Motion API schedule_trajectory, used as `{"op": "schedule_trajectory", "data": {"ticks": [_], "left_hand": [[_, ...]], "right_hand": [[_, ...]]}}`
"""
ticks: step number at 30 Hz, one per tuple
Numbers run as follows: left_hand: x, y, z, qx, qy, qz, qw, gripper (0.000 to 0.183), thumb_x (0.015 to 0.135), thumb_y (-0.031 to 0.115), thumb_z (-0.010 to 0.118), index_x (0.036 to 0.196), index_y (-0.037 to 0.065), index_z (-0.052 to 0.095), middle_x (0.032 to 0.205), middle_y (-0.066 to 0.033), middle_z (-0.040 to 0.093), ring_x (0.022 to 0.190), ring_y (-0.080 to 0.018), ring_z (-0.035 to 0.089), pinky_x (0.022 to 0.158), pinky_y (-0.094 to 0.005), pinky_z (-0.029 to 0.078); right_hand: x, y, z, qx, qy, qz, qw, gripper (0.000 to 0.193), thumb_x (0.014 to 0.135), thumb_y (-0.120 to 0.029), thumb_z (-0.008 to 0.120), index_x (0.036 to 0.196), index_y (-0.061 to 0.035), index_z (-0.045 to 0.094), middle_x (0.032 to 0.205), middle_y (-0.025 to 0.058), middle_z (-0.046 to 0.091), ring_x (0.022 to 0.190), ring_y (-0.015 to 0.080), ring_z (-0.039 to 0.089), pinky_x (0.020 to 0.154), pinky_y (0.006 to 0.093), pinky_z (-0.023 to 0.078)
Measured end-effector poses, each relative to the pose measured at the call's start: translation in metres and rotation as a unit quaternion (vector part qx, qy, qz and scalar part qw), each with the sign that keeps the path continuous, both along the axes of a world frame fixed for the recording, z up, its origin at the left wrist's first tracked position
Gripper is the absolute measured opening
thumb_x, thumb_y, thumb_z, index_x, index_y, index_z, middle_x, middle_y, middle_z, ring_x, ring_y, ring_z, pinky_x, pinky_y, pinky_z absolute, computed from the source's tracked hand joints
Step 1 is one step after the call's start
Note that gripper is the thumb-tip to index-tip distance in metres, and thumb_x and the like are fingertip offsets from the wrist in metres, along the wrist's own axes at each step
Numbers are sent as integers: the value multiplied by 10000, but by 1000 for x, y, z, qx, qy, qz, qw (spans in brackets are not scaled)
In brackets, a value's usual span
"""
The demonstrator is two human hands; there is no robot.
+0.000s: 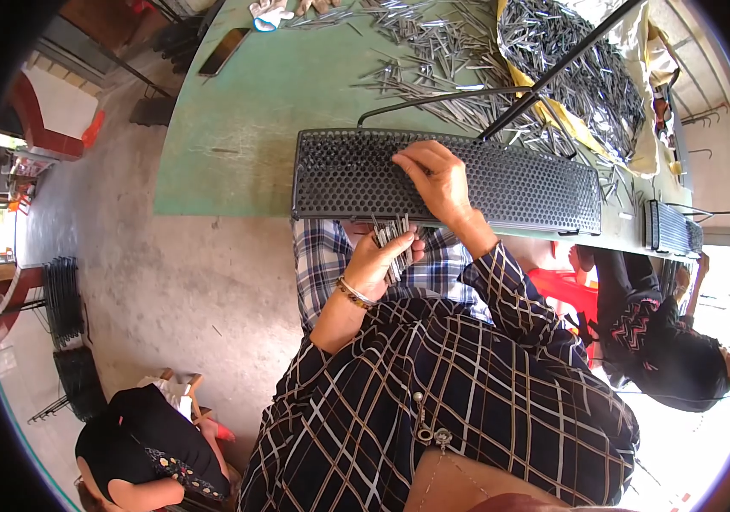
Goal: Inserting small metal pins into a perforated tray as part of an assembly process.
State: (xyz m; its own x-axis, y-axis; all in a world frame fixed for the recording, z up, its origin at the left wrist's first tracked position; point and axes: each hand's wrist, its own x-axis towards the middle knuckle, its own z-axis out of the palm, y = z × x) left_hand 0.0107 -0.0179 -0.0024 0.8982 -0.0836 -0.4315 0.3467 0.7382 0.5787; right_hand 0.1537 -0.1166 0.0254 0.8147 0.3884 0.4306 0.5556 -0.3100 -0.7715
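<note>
A long black perforated metal panel (348, 175) lies along the table's near edge, with round holes across its face and black rods rising from its far side. Held below that edge, over my lap, my left hand (371, 264) is closed around a bundle of thin silvery metal strips (392, 246). My right hand (443, 183) rests over the middle of the panel, thumb and forefinger pinched against its surface. Whatever lies between those fingertips is too small or hidden to make out.
Loose metal strips (433, 43) spread over the green table (237, 128), beside an open sack (501, 34) heaped with more. A phone (225, 51) and gloves (271, 15) lie at the far left. Co-workers sit at the right (663, 333) and lower left (139, 435).
</note>
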Motion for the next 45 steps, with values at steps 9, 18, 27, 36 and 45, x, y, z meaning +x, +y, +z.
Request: {"op": "schedule_trajectory", "data": {"ticks": [9, 18, 27, 36, 45], "left_hand": [[-8, 5, 13, -43, 4, 38, 998, 211, 889, 102, 618, 1061, -19, 603, 955, -102, 649, 850, -203, 658, 758, -328, 564], [-19, 20, 19, -36, -21, 68, 997, 203, 889, 91, 614, 1055, -24, 601, 941, -95, 655, 843, -189, 655, 753, -306, 552], [-41, 41, 12, 21, -28, 113, 993, 207, 896, 98, 603, 1062, -25, 592, 947, -121, 666, 843, -192, 664, 756, -304, 551], [-62, 36, 15, 20, -7, 155, 988, 239, 900, 120, 592, 1073, -43, 577, 967, -147, 663, 844, -215, 668, 765, -327, 554], [-53, 25, 2, -8, 2, 136, 991, 238, 917, 126, 540, 1050, -68, 573, 992, -145, 642, 902, -233, 643, 808, -367, 544]], "right_hand": [[-4, 1, -4, -84, -157, -24, 984, 120, 732, -133, 739, 779, -39, 681, 808, 70, 604, 710, 271, 605, 644, 358, 485], [-38, 3, 32, -67, 84, 83, 991, 171, 831, -143, 703, 889, 16, 682, 769, 83, 608, 707, 130, 627, 578, 272, 495], [-65, 30, 30, -34, 403, 209, 891, 179, 852, -109, 660, 865, 70, 658, 625, 73, 633, 519, 98, 597, 470, 218, 456], [-72, 33, 11, -50, 366, 261, 892, 221, 807, -158, 696, 850, 58, 682, 660, 85, 655, 567, 106, 607, 541, 251, 478], [-66, 15, 22, -31, 412, 238, 879, 199, 842, -141, 671, 879, 55, 663, 684, 61, 652, 591, 89, 600, 541, 243, 472]]}}
